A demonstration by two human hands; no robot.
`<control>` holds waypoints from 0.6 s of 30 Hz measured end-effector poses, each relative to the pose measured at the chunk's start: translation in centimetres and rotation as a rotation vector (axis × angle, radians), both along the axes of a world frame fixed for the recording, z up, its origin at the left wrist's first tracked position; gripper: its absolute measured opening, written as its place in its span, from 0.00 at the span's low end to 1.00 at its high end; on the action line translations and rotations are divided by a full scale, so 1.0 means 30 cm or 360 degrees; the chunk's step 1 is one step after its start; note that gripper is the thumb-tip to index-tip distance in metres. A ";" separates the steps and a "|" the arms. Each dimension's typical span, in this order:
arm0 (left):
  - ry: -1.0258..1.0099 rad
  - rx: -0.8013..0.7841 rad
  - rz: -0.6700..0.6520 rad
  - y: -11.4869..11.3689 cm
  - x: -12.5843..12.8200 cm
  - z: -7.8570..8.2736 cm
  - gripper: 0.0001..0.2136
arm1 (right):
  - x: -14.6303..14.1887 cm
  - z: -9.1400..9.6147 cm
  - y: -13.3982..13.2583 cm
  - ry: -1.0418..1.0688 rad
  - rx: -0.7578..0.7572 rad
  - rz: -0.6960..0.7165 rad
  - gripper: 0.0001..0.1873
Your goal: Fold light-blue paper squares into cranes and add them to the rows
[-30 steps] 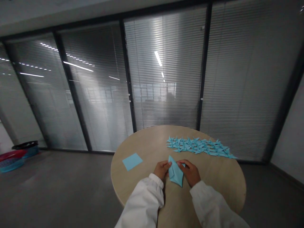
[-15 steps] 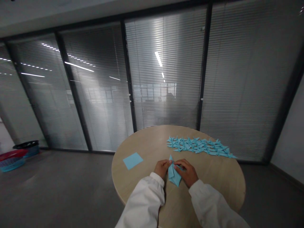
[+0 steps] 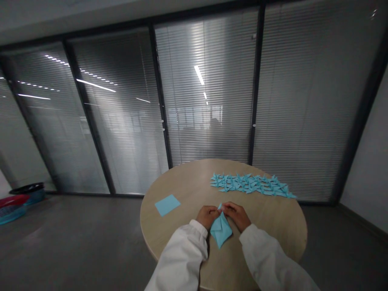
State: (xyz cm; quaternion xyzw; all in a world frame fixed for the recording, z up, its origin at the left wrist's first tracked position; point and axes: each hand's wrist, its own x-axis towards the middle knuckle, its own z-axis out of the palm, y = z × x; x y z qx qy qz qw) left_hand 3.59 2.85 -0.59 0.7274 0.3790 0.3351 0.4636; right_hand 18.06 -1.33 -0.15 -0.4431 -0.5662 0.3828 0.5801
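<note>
left hand [image 3: 207, 216] and right hand [image 3: 236, 215] appear to pinch the upper tip of a folded blue paper piece [image 3: 221, 231], fingers pressed together. the piece lies on a round wooden table [image 3: 169, 238], between a flat blue paper square [image 3: 167, 205] and folded paper cranes [image 3: 250, 184].

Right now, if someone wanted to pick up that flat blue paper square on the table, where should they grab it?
Probably its near corner, coming from the left with the left hand. The blue paper square lies flat on the round table, so fingers must slide under an edge, and nothing crowds that side; the folded paper sits to its right.
</note>
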 end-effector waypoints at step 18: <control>-0.0021 -0.0255 -0.0166 -0.029 -0.001 0.021 0.19 | 0.011 -0.037 0.025 0.0002 0.0001 -0.0065 0.16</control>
